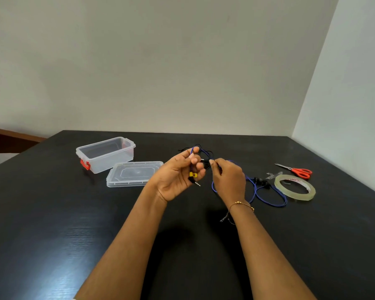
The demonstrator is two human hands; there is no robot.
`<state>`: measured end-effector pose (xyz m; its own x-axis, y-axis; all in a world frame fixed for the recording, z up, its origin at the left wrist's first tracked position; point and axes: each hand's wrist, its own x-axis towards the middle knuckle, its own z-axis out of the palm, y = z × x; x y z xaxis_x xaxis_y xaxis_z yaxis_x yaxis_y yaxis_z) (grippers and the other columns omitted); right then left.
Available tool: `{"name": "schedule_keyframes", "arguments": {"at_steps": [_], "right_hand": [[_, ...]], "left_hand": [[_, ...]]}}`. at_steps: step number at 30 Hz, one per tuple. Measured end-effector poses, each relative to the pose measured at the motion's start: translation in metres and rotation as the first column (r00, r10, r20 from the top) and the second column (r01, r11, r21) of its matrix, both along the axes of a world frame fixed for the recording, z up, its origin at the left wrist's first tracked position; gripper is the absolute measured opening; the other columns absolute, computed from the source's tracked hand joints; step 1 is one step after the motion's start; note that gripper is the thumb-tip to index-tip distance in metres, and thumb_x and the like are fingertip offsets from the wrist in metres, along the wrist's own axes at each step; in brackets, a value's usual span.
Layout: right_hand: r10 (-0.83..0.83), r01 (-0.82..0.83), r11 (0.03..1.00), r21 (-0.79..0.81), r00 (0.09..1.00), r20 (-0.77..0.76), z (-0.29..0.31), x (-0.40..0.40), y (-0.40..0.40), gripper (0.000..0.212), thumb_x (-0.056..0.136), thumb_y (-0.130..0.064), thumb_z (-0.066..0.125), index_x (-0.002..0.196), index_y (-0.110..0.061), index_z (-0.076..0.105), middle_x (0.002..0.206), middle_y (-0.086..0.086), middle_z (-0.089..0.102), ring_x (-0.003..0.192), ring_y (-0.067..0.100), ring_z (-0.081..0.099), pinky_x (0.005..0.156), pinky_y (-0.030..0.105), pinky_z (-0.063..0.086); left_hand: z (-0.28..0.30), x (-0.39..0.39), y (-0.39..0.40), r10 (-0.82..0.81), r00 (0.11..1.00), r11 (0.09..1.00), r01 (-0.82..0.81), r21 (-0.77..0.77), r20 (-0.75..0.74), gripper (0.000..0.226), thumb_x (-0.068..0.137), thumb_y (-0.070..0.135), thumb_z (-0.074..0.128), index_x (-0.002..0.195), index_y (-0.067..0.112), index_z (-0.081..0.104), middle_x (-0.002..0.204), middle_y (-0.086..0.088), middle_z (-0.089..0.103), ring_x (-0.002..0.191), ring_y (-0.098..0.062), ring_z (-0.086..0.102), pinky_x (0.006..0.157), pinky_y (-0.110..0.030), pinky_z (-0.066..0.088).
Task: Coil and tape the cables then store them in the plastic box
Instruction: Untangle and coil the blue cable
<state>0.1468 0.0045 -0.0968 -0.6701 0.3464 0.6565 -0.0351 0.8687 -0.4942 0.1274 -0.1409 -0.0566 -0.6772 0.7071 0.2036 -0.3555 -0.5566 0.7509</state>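
— While both arms reach out over the middle of the black table [52, 213], what are the hands doing?

— The left hand [178, 176] is held up off the table with its palm turned up and toward the person. Its fingers are curled round the blue cable [266, 199]. The thumb and first finger pinch a loop of it at the top. A yellow piece and a small metal plug [195, 181] hang down below the fingers.

— And the other hand?

— The right hand [228, 180] is just beside the left one, with its back to us. Its fingertips pinch the same cable near some black bits. That wrist wears a thin gold bracelet [241, 205].

— Where does the rest of the cable go?

— It runs down behind the right hand and lies in loose loops on the table, toward the right edge. Thin black strands stick out behind the left hand. I cannot tell if they are another cable.

— Where is the box?

— The plastic box [105, 154] stands open near the far left corner, well apart from the hands. It has red clips [85, 164]. Its clear lid [133, 173] lies flat on the table, touching the box's near side, or almost.

— What about the tape?

— The tape roll [294, 187] lies flat near the right edge, just beside the cable loops. The scissors [296, 169] with red handles lie just behind it. A little scrap of tape [273, 174] sits between them.
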Motion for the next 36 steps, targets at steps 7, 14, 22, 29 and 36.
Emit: {"name": "schedule_keyframes", "arguments": {"at_steps": [7,14,22,29,36], "right_hand": [[0.293,-0.324,0.939,0.112,0.929,0.225,0.0,0.006,-0.019,0.028,0.093,-0.035,0.049,0.092,-0.014,0.068,0.075,0.008,0.066,0.073,0.023,0.059,0.06,0.028,0.037],[0.426,-0.497,0.857,0.137,0.832,0.357,0.003,0.009,-0.034,0.026,0.091,-0.031,0.051,0.084,-0.011,0.065,0.074,0.009,0.065,0.069,0.023,0.058,0.06,0.029,0.04],[0.322,-0.358,0.899,0.252,0.931,0.173,0.008,0.011,-0.03,0.022,0.089,-0.02,0.048,0.088,-0.007,0.065,0.083,0.006,0.061,0.079,0.021,0.057,0.06,0.027,0.037],[0.386,-0.387,0.893,0.231,0.921,0.05,0.014,0.012,-0.027,0.015,0.086,-0.013,0.052,0.087,-0.005,0.065,0.08,0.005,0.054,0.07,0.009,0.043,0.058,0.019,0.032],[0.383,-0.372,0.911,0.178,0.923,-0.035,0.02,0.012,-0.022,0.015,0.089,-0.009,0.055,0.095,-0.003,0.066,0.086,0.006,0.051,0.071,0.013,0.05,0.061,0.023,0.044]], "left_hand": [[-0.003,-0.015,0.001,0.203,0.961,0.949,-0.241,0.202,0.19,0.025,0.098,0.013,0.03,0.092,0.012,0.055,0.06,0.007,0.058,0.044,-0.002,0.045,0.046,-0.013,0.038],[-0.01,-0.019,0.008,0.536,0.838,0.835,-0.544,0.087,0.098,0.026,0.098,-0.001,0.028,0.106,0.007,0.051,0.107,-0.005,0.064,0.107,-0.02,0.059,0.098,-0.034,0.044],[-0.022,-0.019,0.008,0.583,0.688,0.701,-0.695,-0.161,-0.432,0.032,0.094,-0.006,0.039,0.117,0.005,0.058,0.119,0.001,0.06,0.117,-0.008,0.054,0.107,-0.026,0.038],[-0.019,-0.016,0.009,0.545,0.66,0.667,-0.715,-0.21,-0.517,0.031,0.093,-0.004,0.044,0.121,0.001,0.057,0.114,0.002,0.061,0.115,-0.017,0.057,0.1,-0.027,0.046],[-0.02,-0.008,0.009,0.219,0.697,0.648,-0.627,-0.432,-0.683,0.039,0.089,-0.011,0.031,0.073,0.011,0.058,0.06,-0.003,0.05,0.051,-0.006,0.044,0.049,-0.016,0.034]]}}
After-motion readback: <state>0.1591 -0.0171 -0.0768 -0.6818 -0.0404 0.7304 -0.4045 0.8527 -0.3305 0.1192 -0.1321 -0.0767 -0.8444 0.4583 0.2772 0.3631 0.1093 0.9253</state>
